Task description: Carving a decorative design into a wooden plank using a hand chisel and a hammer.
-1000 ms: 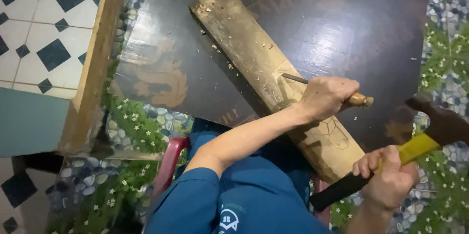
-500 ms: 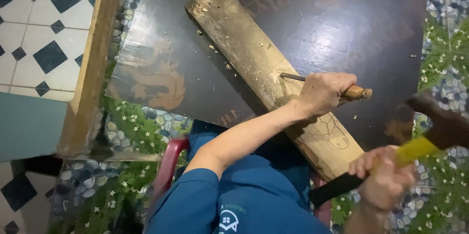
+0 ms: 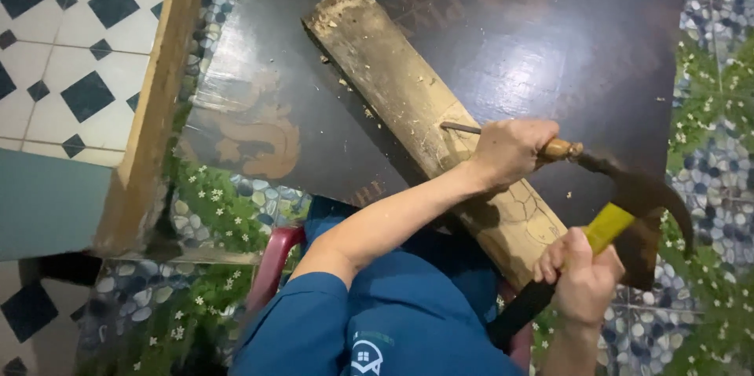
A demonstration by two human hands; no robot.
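Note:
A long pale wooden plank (image 3: 408,101) lies slanted on a dark board (image 3: 550,46), with a drawn outline on its near end. My left hand (image 3: 510,152) is wrapped around a chisel (image 3: 561,149) with a wooden handle; its thin metal blade points left onto the plank. My right hand (image 3: 580,278) grips a hammer (image 3: 628,203) with a yellow and black handle. The hammer's dark head is touching the butt of the chisel handle. Wood chips lie scattered along the plank.
The dark board rests on a floor mat printed with pebbles and flowers (image 3: 220,211). A wooden beam (image 3: 153,109) runs along the left, beside black and white floor tiles (image 3: 63,46). A red plastic seat edge (image 3: 271,270) shows under my blue trousers.
The hammer has swung in from the right and its head now meets the chisel handle. My left hand and chisel have stayed on the plank.

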